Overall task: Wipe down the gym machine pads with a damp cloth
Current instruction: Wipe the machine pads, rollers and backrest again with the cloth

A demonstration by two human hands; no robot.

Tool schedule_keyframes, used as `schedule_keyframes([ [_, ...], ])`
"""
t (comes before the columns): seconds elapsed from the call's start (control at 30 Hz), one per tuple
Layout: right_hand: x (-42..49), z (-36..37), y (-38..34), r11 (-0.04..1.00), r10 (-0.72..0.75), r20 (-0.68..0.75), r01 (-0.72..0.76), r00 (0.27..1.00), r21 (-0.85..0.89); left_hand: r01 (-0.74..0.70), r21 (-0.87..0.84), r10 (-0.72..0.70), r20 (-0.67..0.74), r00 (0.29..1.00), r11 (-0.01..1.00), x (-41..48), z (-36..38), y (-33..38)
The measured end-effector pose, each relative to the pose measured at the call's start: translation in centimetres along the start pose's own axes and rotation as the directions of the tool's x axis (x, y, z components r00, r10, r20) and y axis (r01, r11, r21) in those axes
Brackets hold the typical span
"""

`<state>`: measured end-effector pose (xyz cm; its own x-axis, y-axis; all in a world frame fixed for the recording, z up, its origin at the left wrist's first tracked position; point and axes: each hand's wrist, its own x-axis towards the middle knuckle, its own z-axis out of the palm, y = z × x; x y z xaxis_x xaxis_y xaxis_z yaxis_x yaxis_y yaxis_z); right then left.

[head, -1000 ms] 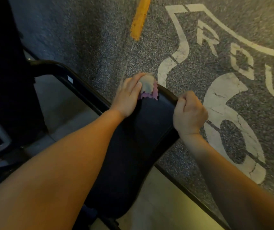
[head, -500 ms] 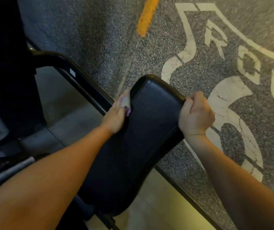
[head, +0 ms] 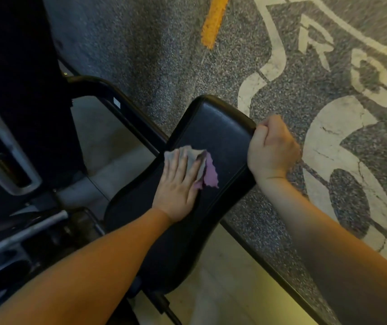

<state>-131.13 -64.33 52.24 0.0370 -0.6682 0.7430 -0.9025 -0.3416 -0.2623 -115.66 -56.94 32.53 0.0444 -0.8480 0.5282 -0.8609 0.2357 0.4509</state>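
left of the pad, machine frame point(head: 122, 113): black tube, bent, running down toward the pad's left edge; a small white label on it. further left of the pad, a grey metal bracket point(head: 7, 158) on dark housing, and below it a grey bar point(head: 33, 231), tilted.

pad point(head: 223, 134): black upholstered cushion, long, slanting from lower left to upper right, raised piping along its rim. glossy near the far end.

left hand point(head: 178, 184): flat on the pad's top face, near the pad's left edge, fingers spread and extended, palm down, pressing on the cloth. not curled around anything.

cloth point(head: 202, 170): crumpled, grey-beige with a purple scalloped edge. lies on the pad under the left hand's fingers; the purple part sticks out on the side toward the right hand, free of both hands. well apart from the right hand, with bare pad between.

right hand point(head: 272, 148): closed in a fist over the pad's right edge near its far corner, fingers wrapped under the rim, knuckles up. touches the pad only, not the cloth.

right of the pad, floor point(head: 305, 95): speckled grey rubber with white painted markings point(head: 328, 127), cracked; an orange stripe point(head: 213, 22) beyond the pad's far end.
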Motion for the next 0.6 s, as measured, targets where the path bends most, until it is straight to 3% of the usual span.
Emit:
schedule_keyframes([
  [0.1, -0.1, -0.2, -0.2, 0.999, 0.025, 0.019, -0.026, 1.0, 0.039, 0.112, -0.061, -0.109, 0.05, 0.993, 0.992, -2.0, 0.7, 1.4],
  [0.23, 0.2, -0.9, 0.0, 0.988, 0.061, 0.078, -0.071, 0.995, 0.135, 0.268, -0.174, -0.258, 0.076, 0.963, 0.948, 3.3, -1.8, 5.6],
  [0.33, 0.5, -1.7, 0.7, 0.947, 0.1, 0.169, -0.146, 0.98, 0.286, 0.228, -0.176, -0.232, -0.002, 0.973, 0.958, 7.7, -3.6, 8.8],
  [0.43, 0.5, -2.8, 1.8, 0.806, 0.138, 0.217, -0.237, 0.966, 0.542, 0.134, -0.108, -0.137, -0.027, 0.99, 0.985, 6.7, -2.8, 9.3],
  [0.5, -0.4, -3.5, 2.9, 0.764, 0.123, 0.19, -0.215, 0.974, 0.608, 0.067, -0.036, -0.067, 0.02, 0.998, 0.997, 2.5, -1.1, 8.8],
  [0.6, -4.0, -4.4, 5.0, 0.791, 0.056, 0.19, -0.159, 0.98, 0.591, 0.048, 0.077, -0.063, 0.2, 0.978, 0.996, -4.9, 1.7, 9.0],
])
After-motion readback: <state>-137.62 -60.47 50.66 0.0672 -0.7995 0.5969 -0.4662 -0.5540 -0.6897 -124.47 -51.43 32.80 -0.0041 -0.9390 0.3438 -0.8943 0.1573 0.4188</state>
